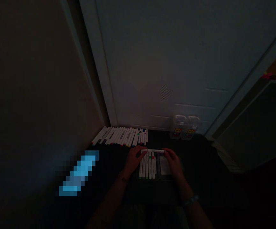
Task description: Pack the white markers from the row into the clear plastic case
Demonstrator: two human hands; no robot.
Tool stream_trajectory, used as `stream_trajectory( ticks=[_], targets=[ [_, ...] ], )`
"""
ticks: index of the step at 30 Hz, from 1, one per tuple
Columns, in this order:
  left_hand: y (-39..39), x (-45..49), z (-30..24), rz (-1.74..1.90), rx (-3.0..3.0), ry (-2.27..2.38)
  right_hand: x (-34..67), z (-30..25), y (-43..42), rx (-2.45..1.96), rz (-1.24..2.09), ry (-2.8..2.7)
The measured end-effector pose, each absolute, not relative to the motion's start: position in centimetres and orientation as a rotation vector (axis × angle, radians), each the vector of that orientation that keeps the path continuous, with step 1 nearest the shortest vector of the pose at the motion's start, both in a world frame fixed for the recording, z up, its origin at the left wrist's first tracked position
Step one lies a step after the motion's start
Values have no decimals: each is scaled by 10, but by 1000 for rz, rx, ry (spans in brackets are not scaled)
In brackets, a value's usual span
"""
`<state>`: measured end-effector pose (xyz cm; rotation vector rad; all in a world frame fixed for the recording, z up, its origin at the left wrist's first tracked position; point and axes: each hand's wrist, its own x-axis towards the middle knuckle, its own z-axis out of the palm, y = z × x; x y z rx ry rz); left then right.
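A white marker pen (pixel 155 151) lies crosswise between my hands, level and lettered along its side. My left hand (pixel 135 156) pinches its left end and my right hand (pixel 172 158) its right end. Just below it, several white markers (pixel 147 167) lie side by side in the left half of a dark open case (pixel 159 171); green and red bands show on two of them. A pale card or paper (pixel 164 165) is in the case's right half, partly covered by my right hand. The room is dim, so fine detail is lost.
A row of several white markers (pixel 121 136) lies at the back left of the dark table (pixel 159 138), against the wall. Two clear plastic containers (pixel 176 128) with colourful labels stand at the back right. A pixelated bright blue patch (pixel 79 173) is at the left.
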<state>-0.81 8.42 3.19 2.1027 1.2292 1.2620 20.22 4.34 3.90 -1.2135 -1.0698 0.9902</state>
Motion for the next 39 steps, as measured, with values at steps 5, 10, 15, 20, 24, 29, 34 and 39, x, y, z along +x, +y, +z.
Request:
stream_trajectory(
  ticks=[5,10,15,20,24,29,34,39],
  targets=[
    [84,-8,32,1280,2066,1204,202,36,44,-1209,1000,-1068],
    [84,-9,34,1268,2071,1176,201,36,44,-1243,1003,-1057],
    [84,-9,33,1279,2073,1193,202,39,43,-1232,985,-1074],
    [84,-9,30,1290,2080,1212,201,41,42,-1238,968,-1086],
    [85,-9,30,1287,2084,1205,201,38,43,-1241,959,-1061],
    [84,-9,32,1258,2098,1183,202,33,45,-1236,952,-1067],
    [84,-10,31,1251,2104,1195,203,34,44,-1222,970,-1069],
    [85,-9,30,1267,2105,1207,202,39,43,-1234,989,-1069]
  ],
)
